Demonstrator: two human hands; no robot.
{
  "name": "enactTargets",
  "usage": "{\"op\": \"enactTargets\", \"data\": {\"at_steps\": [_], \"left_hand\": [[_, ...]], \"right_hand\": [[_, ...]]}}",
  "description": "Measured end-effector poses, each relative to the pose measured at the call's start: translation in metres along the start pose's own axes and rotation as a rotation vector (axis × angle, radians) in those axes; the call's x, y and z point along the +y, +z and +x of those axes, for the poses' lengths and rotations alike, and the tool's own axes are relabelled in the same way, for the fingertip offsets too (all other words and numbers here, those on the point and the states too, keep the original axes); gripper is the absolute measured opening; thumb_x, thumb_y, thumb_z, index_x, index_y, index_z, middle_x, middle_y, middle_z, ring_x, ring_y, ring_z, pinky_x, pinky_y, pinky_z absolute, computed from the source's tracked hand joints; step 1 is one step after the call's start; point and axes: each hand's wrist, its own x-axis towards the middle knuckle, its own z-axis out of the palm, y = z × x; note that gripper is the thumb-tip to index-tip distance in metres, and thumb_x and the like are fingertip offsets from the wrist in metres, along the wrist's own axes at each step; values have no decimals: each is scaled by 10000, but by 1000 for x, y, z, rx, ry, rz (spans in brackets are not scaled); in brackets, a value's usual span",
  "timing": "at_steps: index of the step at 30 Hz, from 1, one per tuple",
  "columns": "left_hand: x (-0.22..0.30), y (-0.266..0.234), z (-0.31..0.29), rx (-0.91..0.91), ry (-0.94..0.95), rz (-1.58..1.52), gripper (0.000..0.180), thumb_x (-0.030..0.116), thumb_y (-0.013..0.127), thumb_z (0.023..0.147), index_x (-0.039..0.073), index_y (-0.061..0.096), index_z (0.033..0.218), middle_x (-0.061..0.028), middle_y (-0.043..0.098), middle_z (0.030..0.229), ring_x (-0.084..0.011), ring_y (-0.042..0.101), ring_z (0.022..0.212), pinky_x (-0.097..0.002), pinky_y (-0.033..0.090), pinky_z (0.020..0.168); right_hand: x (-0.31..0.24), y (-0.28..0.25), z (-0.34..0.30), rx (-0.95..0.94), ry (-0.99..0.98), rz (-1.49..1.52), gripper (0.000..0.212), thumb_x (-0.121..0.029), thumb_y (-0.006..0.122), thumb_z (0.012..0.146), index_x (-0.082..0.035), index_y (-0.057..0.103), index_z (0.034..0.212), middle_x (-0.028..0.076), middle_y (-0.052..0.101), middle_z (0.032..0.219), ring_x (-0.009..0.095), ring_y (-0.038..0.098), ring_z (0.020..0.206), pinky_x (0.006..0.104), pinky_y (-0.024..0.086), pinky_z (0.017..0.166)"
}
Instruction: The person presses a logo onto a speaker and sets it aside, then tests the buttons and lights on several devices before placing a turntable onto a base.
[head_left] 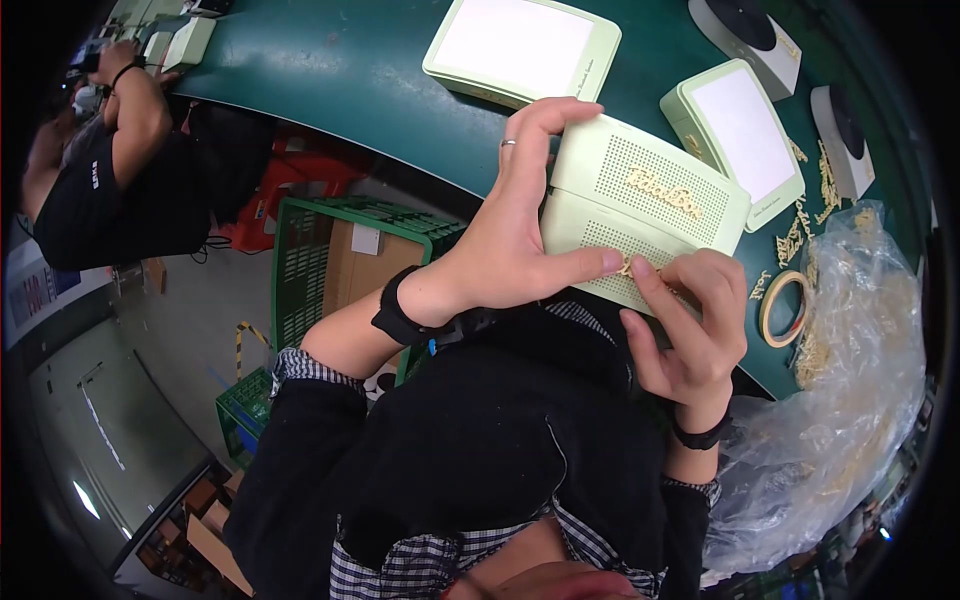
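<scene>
A pale green box-shaped case (pixel 572 212) with two perforated grille panels is tilted above the near edge of the bench. My left hand (pixel 500 240) is closed around its left side, fingers over the far edge and thumb on the near panel. A gold script-lettering badge (pixel 665 193) lies across the far panel. On the near panel, a second gold badge (pixel 626 267) is mostly covered by my fingertips. My right hand (pixel 700 330) has its index fingertip pressed on that badge. Its other fingers are curled by the case edge, and the thumb sits lower, apart from the index finger.
More pale green cases with white faces (pixel 520 45) stand on the green bench (pixel 330 70). At the right are white units with black discs (pixel 735 20), loose gold badges (pixel 792 240), a tape roll (pixel 783 308) and a clear plastic bag (pixel 850 370). A green crate (pixel 305 260) and another person (pixel 130 190) are left.
</scene>
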Motion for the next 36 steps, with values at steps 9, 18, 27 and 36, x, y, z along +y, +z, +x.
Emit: {"op": "enactTargets", "data": {"at_steps": [9,18,27,36], "left_hand": [[3,-4,11,-83,136,41,1005,110,830,710,67,95,1393,-177,265,1356,-258,300,1319,-411,309,1110],[19,-4,16,-124,-101,-149,964,45,787,718,89,102,1395,-178,274,1411,-256,266,1366,-371,244,1140],[18,2,12,-54,-23,-42,978,159,833,707,13,97,1335,-204,292,1319,-306,336,1315,-417,335,1098],[16,8,13,-6,52,173,1109,257,890,659,-14,79,1365,-248,286,1364,-341,314,1348,-418,308,1123]], "right_hand": [[-1,16,-6,469,730,542,804,-49,710,755,-24,346,1471,156,452,1359,272,439,1275,383,373,1056],[0,22,2,391,739,860,909,-59,701,797,-44,179,1541,194,399,1431,284,417,1324,387,350,1098],[2,20,1,372,708,924,914,-69,740,786,-41,199,1522,201,417,1401,274,462,1285,388,395,1068],[13,28,-3,372,634,672,898,-86,785,756,-47,266,1488,172,350,1401,291,442,1285,397,420,1060]]}}
